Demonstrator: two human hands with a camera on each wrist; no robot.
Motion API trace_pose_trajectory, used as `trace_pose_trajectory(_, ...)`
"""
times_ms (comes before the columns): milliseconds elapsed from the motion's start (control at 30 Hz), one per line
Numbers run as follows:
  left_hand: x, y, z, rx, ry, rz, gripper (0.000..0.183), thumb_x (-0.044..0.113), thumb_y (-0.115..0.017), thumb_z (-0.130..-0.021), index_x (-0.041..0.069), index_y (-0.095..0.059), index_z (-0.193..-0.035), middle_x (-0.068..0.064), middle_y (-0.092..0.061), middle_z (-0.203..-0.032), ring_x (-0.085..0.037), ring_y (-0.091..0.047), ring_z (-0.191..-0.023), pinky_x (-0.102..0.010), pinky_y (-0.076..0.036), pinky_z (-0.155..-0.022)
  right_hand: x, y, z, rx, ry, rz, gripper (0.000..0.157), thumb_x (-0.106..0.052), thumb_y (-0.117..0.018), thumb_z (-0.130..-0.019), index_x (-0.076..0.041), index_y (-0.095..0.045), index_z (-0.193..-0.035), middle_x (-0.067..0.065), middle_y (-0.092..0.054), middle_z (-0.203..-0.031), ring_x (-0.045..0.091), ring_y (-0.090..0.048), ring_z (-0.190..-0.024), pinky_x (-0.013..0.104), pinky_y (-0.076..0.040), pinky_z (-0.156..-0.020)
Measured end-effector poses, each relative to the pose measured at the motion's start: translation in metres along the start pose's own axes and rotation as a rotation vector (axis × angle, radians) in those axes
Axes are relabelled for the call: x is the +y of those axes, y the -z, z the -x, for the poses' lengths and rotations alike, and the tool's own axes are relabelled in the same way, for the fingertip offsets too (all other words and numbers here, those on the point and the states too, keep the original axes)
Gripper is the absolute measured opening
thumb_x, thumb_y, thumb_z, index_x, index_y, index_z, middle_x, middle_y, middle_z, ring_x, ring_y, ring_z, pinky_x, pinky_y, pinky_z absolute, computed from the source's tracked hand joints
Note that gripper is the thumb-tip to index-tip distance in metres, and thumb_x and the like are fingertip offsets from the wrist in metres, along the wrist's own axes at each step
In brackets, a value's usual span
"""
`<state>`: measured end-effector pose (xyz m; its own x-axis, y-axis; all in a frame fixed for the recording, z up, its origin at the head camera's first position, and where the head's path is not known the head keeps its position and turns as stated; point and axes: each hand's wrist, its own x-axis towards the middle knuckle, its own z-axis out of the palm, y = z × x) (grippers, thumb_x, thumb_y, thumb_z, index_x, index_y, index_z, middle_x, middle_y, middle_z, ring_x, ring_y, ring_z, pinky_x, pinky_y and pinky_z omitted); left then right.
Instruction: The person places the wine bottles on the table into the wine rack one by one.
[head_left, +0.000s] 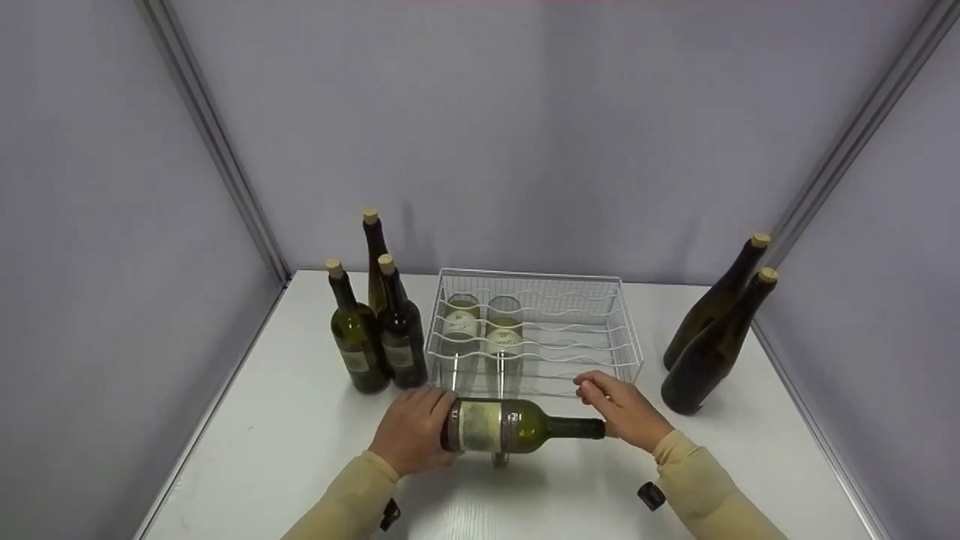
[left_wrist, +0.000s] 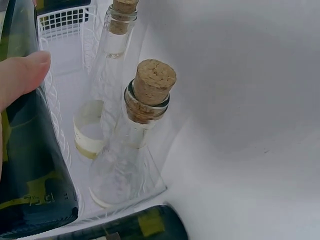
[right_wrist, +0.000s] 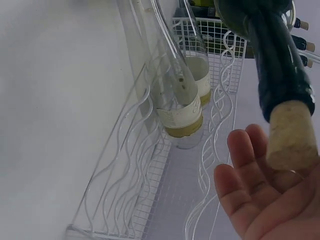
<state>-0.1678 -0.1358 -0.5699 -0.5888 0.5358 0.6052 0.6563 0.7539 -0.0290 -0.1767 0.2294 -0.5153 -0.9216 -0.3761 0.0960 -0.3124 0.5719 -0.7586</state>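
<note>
A dark green wine bottle (head_left: 531, 426) with a cream label lies sideways in front of the rack, neck pointing right. My left hand (head_left: 412, 431) grips it around its base end; in the left wrist view the thumb (left_wrist: 31, 72) presses along the glass. At the other end, my right hand (head_left: 628, 412) has its fingers loosely extended, with the bottle's cork (right_wrist: 291, 137) close by the palm. Behind the bottle stands a white wire rack (head_left: 577, 349) with wavy bars. Two clear glass bottles (head_left: 504, 341) with corks and pale labels lie side by side in its left part.
To the left of the rack, three dark corked bottles (head_left: 358, 349) stand upright in a cluster. Two taller dark bottles (head_left: 697, 375) stand on the right. All rest on a white table (head_left: 285, 450) enclosed by grey-white walls (head_left: 487, 150).
</note>
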Motion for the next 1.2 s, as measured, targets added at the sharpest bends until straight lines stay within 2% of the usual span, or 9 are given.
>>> trace_pose_trajectory(200, 0.001, -0.001, -0.008, 0.032, -0.065, -0.055, 0.085, 0.057, -0.083, -0.054, 0.004, -0.061, -0.116, -0.009, -0.065, -0.102, -0.025, -0.063, -0.092, -0.041, -0.052, -0.078, -0.008, -0.002, -0.003, -0.096, 0.07, 0.136, 0.034, -0.043, -0.047, -0.1, -0.019, -0.059, -0.122, -0.003, -0.066, -0.106, 0.014, -0.063, -0.094, 0.04, -0.052, -0.082)
trace_pose_trajectory(333, 0.002, -0.002, -0.015, 0.064, -0.107, -0.088, 0.082, 0.053, -0.084, -0.054, 0.005, -0.062, -0.116, -0.009, -0.065, -0.102, -0.026, -0.064, -0.091, -0.041, -0.052, -0.08, -0.007, -0.005, -0.005, -0.22, 0.07, 0.145, 0.045, -0.045, -0.054, -0.097, -0.018, -0.051, -0.133, -0.003, -0.066, -0.105, 0.013, -0.064, -0.091, 0.036, -0.053, -0.077)
trace_pose_trajectory(500, 0.006, -0.005, -0.019, 0.085, -0.132, -0.125, 0.076, 0.048, -0.084, -0.056, 0.006, -0.063, -0.116, -0.008, -0.066, -0.105, -0.025, -0.064, -0.093, -0.042, -0.052, -0.082, -0.003, -0.011, -0.005, -0.397, 0.034, 0.101, 0.075, -0.048, -0.065, -0.088, -0.021, -0.031, -0.149, 0.0, -0.065, -0.109, 0.011, -0.066, -0.078, 0.032, -0.052, -0.073)
trace_pose_trajectory(700, 0.013, -0.005, -0.023, 0.096, -0.161, -0.118, 0.076, 0.044, -0.086, -0.056, 0.007, -0.062, -0.118, -0.008, -0.066, -0.107, -0.026, -0.063, -0.095, -0.042, -0.051, -0.086, -0.001, -0.022, -0.004, -0.584, -0.079, -0.084, 0.096, -0.043, -0.076, -0.081, -0.035, -0.012, -0.153, 0.014, -0.056, -0.122, 0.023, -0.067, -0.06, 0.037, -0.055, -0.058)
trace_pose_trajectory(800, 0.016, -0.006, -0.024, 0.076, -0.173, -0.12, 0.077, 0.046, -0.086, -0.057, 0.008, -0.061, -0.12, -0.007, -0.065, -0.108, -0.025, -0.062, -0.097, -0.042, -0.049, -0.088, 0.0, -0.029, -0.003, -0.611, -0.107, -0.127, 0.097, -0.044, -0.078, -0.078, -0.038, -0.014, -0.152, 0.014, -0.052, -0.127, 0.024, -0.065, -0.062, 0.042, -0.055, -0.052)
trace_pose_trajectory(867, 0.018, -0.006, -0.025, 0.061, -0.177, -0.124, 0.077, 0.047, -0.085, -0.059, 0.009, -0.06, -0.121, -0.007, -0.065, -0.109, -0.024, -0.062, -0.098, -0.041, -0.049, -0.089, 0.0, -0.033, -0.003, -0.606, -0.099, -0.128, 0.094, -0.044, -0.079, -0.078, -0.036, -0.02, -0.151, 0.01, -0.051, -0.127, 0.021, -0.064, -0.071, 0.041, -0.055, -0.052)
trace_pose_trajectory(1000, 0.018, -0.008, -0.025, 0.055, -0.185, -0.124, 0.069, 0.042, -0.081, -0.063, 0.009, -0.061, -0.12, -0.006, -0.064, -0.109, -0.024, -0.062, -0.1, -0.042, -0.049, -0.091, 0.001, -0.038, -0.003, -0.608, -0.082, -0.139, 0.084, -0.042, -0.079, -0.078, -0.027, -0.032, -0.146, 0.005, -0.055, -0.116, 0.019, -0.062, -0.083, 0.038, -0.053, -0.049)
trace_pose_trajectory(1100, 0.017, -0.008, -0.025, 0.059, -0.192, -0.122, 0.063, 0.038, -0.078, -0.066, 0.009, -0.062, -0.12, -0.007, -0.064, -0.109, -0.025, -0.062, -0.1, -0.043, -0.049, -0.09, 0.001, -0.04, -0.003, -0.603, -0.06, -0.114, 0.084, -0.043, -0.079, -0.078, -0.02, -0.034, -0.145, 0.002, -0.057, -0.115, 0.021, -0.062, -0.088, 0.035, -0.054, -0.06)
trace_pose_trajectory(1200, 0.015, -0.008, -0.025, 0.052, -0.196, -0.13, 0.064, 0.039, -0.078, -0.068, 0.01, -0.061, -0.122, -0.007, -0.064, -0.11, -0.025, -0.061, -0.1, -0.043, -0.049, -0.09, 0.0, -0.04, -0.003, -0.578, -0.043, -0.06, 0.088, -0.045, -0.079, -0.077, -0.018, -0.032, -0.146, -0.001, -0.057, -0.116, 0.02, -0.06, -0.095, 0.033, -0.049, -0.076)
